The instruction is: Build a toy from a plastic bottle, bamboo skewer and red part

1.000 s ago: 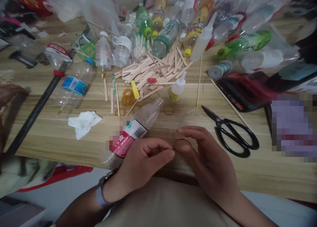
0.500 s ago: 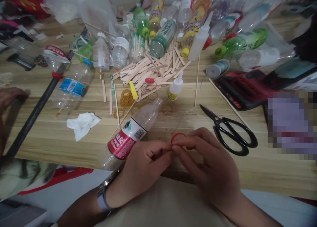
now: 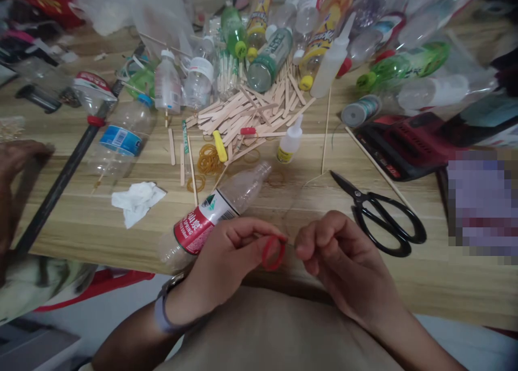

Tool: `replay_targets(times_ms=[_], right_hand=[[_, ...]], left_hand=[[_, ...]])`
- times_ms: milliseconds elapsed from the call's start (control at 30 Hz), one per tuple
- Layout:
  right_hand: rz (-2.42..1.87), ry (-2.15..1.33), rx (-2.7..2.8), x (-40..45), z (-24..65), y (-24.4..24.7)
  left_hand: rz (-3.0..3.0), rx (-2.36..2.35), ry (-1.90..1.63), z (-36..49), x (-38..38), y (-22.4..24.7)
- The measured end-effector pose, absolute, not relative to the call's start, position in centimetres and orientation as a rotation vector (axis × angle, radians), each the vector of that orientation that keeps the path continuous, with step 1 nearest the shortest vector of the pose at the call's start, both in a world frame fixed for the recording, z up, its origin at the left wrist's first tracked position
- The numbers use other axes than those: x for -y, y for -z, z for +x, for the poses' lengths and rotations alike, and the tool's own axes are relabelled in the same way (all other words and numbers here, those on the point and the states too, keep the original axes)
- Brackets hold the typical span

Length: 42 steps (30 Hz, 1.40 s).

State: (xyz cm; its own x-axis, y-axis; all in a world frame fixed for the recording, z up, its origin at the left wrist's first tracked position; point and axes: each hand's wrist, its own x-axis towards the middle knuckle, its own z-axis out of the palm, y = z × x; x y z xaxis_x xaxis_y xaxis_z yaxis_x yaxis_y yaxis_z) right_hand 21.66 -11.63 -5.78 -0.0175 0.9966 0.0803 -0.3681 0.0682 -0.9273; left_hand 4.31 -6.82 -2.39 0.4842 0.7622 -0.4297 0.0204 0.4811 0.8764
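My left hand pinches a thin red plastic ring, like the band from a bottle cap, between thumb and fingertips. Just right of it, my right hand has its fingertips pressed together. A faint thread appears to run between the two hands; its end in my right fingers is hard to see. More of the fine thread curves over the table toward the scissors. Beside my left hand lies a clear plastic bottle with a red label. Black-handled scissors lie partly open beyond my right hand.
A pile of wooden sticks, rubber bands and a small glue bottle lie ahead. Several plastic bottles crowd the back. At left are a crumpled tissue, a black bar and another person's hand.
My hands have moved apart. The red ring now hangs from my left fingertips in fuller view, and my right fingertips have drawn away to the right. The view has shifted slightly.
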Motion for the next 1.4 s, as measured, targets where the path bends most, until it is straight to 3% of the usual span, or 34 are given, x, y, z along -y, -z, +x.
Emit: replay_targets(times_ms=[100, 267, 400, 833, 1200, 1400], right_hand=[[-0.933, -1.330, 1.026, 11.2, 21.6, 5.2], [-1.237, -0.796, 1.551, 10.5, 22.1, 3.9], [-1.310, -0.680, 1.678, 9.8, 22.2, 3.1], [-1.009, -0.337, 2.065, 10.6, 22.3, 2.2], [-1.312, -0.517, 1.664, 11.8, 22.2, 3.1], [-1.199, -0.812, 1.363, 11.7, 22.0, 2.9]], left_hand=[[1.366, -1.021, -0.480, 3.8, 7.0, 1.9], [2.081, -1.052, -0.478, 3.2, 7.4, 2.0], [2.440, -0.996, -0.556, 3.2, 7.7, 2.5], [1.937, -1.098, -0.490, 3.2, 7.5, 1.8], [1.577, -1.101, -0.433, 3.6, 7.8, 1.3], [1.499, -1.098, -0.429, 3.7, 7.6, 0.9]])
